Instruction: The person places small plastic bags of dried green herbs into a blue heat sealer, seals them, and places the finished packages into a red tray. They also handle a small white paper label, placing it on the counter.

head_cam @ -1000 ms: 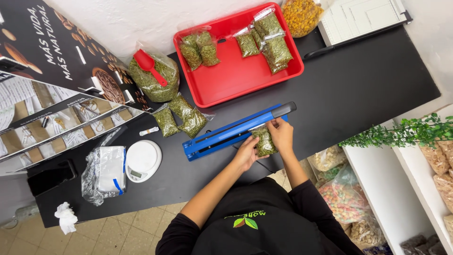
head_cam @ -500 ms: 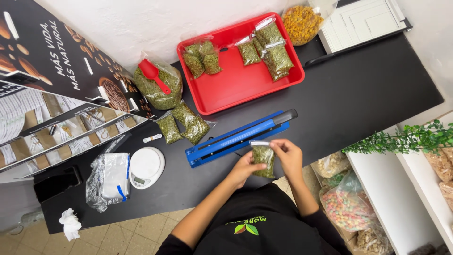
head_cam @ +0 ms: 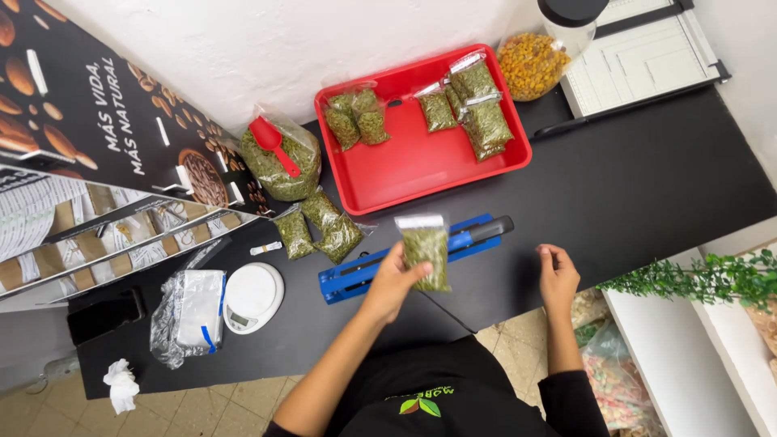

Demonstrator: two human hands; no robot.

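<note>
Here, near the lower middle of the frame, the left hand (head_cam: 394, 279) has its grip closed on a small clear bag of green dried herbs (head_cam: 426, 251), fingers pinching its lower left side so that the bag is lifted upright above the black counter (head_cam: 647, 186), in front of the blue heat sealer (head_cam: 405, 260) that lies slantwise on the counter. The right hand (head_cam: 557, 275) is to the right of the bag, well apart from it, with its grip loosely curled and nothing in it, over the counter's front edge. Left of the sealer, two filled small bags (head_cam: 320, 229) lie side by side on the counter. Above them, at centre left, a large bag of herbs (head_cam: 283, 162) carries a red scoop (head_cam: 271, 142). The red tray (head_cam: 421, 162) in the upper middle has two bags at its left end and several more at its upper right. A round white scale (head_cam: 252, 297) sits at lower left, beside a crumpled pack of clear bags (head_cam: 188, 316). A bag of yellow pieces (head_cam: 530, 65) lies at the top, next to a white paper cutter (head_cam: 639, 57).
</note>
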